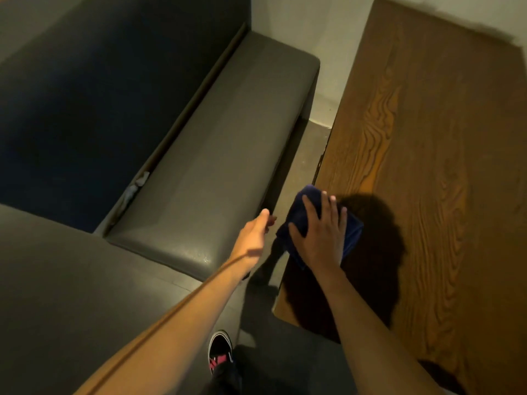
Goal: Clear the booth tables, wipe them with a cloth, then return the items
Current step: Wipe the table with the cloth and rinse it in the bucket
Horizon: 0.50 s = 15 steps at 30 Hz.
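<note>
Right hand (320,232) pressing soft blue cloth (352,232), wood-grain table (427,138)

Both arms extended forward. Right hand (320,233): palm down, fingers spread and straight, pressing flat. Left hand (255,235): held in air, fingers relaxed, holding nothing.

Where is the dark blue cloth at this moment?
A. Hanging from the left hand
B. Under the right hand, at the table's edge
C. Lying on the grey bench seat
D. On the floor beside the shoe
B: the right hand lies spread flat on the dark blue cloth, pressing it on the near-left edge of the wooden table.
</note>
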Each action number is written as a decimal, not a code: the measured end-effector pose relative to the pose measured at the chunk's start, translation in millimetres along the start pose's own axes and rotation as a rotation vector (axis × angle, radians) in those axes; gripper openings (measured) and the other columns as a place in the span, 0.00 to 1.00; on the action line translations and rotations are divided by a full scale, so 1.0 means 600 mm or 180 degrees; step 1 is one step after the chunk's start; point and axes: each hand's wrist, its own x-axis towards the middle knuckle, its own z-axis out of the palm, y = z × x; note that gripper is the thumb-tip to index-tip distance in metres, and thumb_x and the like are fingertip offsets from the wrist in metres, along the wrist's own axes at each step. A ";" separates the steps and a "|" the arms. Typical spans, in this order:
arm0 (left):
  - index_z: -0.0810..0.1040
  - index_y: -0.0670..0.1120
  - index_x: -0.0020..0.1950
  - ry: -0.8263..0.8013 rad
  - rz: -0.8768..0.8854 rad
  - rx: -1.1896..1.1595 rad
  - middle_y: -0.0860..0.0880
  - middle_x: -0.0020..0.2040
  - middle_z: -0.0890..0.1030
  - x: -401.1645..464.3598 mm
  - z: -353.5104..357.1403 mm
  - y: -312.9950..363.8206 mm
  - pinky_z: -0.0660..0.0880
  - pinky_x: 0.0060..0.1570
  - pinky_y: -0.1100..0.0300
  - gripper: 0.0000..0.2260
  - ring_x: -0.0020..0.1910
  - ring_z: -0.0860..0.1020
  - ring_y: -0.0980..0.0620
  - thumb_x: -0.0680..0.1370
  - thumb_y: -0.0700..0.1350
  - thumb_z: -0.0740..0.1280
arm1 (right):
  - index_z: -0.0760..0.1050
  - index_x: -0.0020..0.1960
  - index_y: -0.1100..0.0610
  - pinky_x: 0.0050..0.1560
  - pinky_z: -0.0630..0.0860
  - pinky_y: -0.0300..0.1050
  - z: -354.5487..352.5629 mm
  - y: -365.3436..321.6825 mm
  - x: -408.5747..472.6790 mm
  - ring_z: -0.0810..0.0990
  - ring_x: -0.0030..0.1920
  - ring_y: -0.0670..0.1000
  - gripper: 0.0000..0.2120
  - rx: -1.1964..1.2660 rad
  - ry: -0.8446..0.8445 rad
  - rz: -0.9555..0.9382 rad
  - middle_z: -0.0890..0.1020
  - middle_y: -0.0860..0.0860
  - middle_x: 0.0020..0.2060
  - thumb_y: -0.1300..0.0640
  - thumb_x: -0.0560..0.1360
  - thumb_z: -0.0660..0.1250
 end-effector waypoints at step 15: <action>0.68 0.55 0.75 -0.0368 -0.0213 0.0068 0.52 0.67 0.74 0.028 0.118 0.053 0.74 0.55 0.68 0.19 0.63 0.75 0.52 0.86 0.57 0.52 | 0.49 0.78 0.47 0.77 0.41 0.44 -0.003 0.083 0.020 0.46 0.78 0.44 0.27 0.0562 -0.0377 -0.0251 0.54 0.46 0.79 0.44 0.80 0.39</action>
